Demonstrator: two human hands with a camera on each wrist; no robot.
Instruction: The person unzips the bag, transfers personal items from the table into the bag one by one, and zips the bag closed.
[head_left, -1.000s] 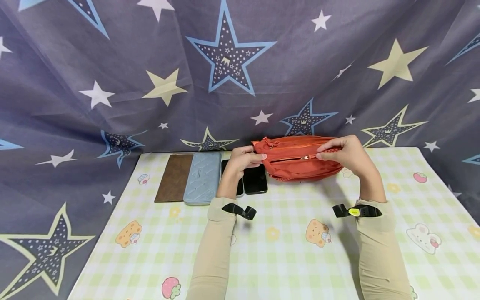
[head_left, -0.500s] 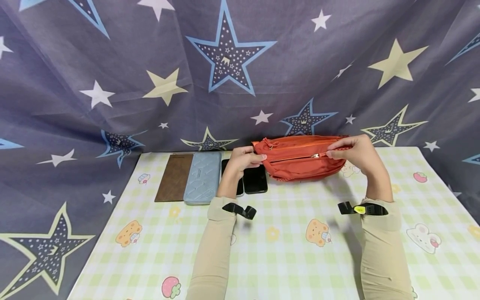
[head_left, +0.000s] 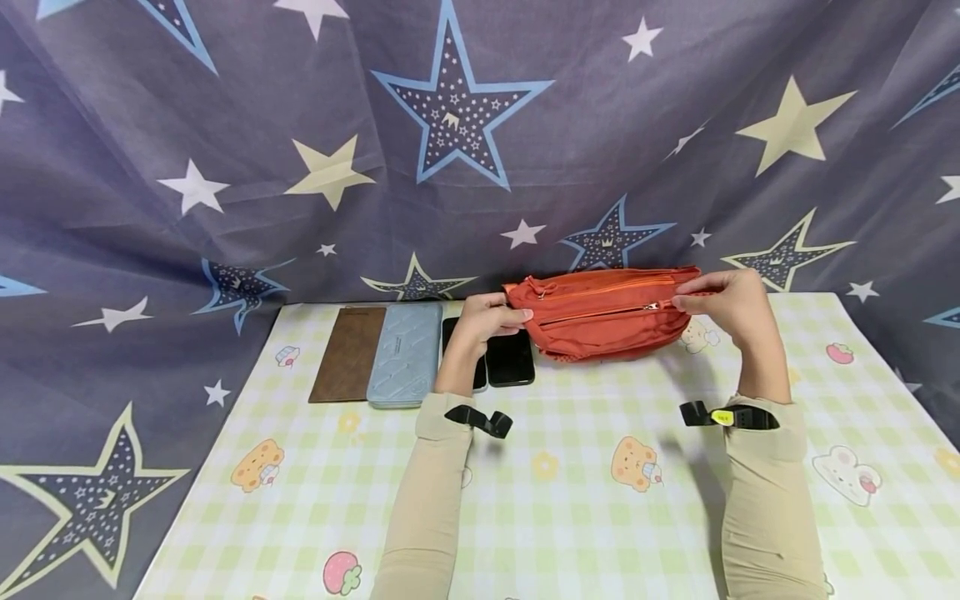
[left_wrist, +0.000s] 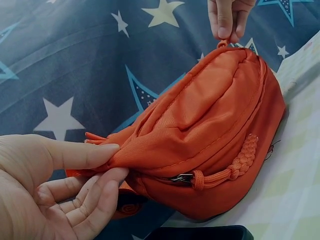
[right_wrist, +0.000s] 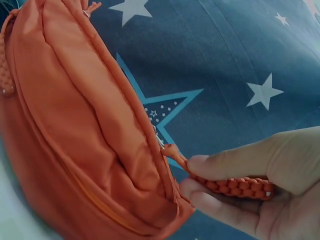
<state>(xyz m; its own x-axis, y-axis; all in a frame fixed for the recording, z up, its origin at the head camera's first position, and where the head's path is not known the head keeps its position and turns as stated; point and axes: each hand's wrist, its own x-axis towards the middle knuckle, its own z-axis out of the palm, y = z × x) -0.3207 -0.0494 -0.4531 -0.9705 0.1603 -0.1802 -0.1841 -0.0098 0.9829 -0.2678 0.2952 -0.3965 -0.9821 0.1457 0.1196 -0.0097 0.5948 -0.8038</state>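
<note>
The left hand (head_left: 483,321) pinches one end of a red bag (head_left: 600,335), the right hand (head_left: 733,307) its braided zipper pull (right_wrist: 240,187); the bag looks soft, light, best steadied by its ends.

There was one bench (head_left: 570,533) and one starry curtain (head_left: 247,100). Loose items came to five: one red bag (head_left: 600,337), one brown case (head_left: 348,356), one blue case (head_left: 406,356) and two phones (head_left: 512,360) (head_left: 448,330), one of them partly hidden. The right wrist view showed two braided pulls (right_wrist: 237,187) (right_wrist: 6,75) on the bag. There was one left hand (head_left: 482,318) and one right hand (head_left: 731,303), two in total, plus two sleeves (head_left: 431,508) (head_left: 768,508) and two wrist straps (head_left: 471,419) (head_left: 750,417).
</note>
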